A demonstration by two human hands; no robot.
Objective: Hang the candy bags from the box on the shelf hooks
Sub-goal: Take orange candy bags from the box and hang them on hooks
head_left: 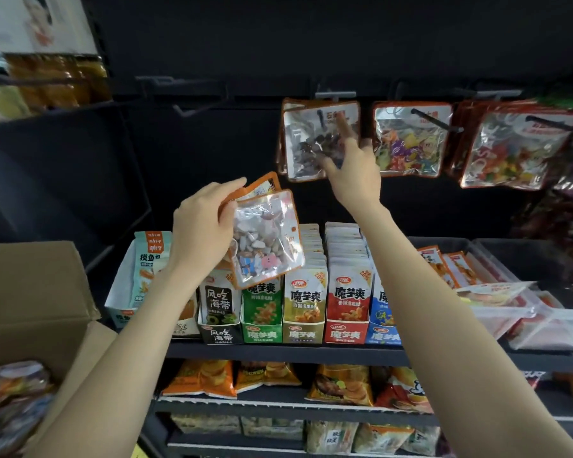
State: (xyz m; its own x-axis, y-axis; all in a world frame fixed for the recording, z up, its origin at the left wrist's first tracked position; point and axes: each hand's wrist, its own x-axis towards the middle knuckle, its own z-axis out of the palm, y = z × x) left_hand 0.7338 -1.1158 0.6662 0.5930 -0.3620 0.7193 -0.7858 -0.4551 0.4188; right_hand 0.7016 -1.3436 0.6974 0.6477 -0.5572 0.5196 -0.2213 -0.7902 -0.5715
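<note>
My left hand grips a clear, orange-edged candy bag by its top left corner, in front of the shelf; a second bag of the same kind peeks out behind it. My right hand is raised with straight fingers against a hung bag of dark candies on a black hook. More bags hang to the right: one with colourful candies and a thick bunch. The cardboard box stands at lower left with bags inside.
Below the hooks a shelf carries rows of upright snack cartons and clear trays at right. Lower shelves hold orange chip bags. Bare hooks stick out left of the hung bags.
</note>
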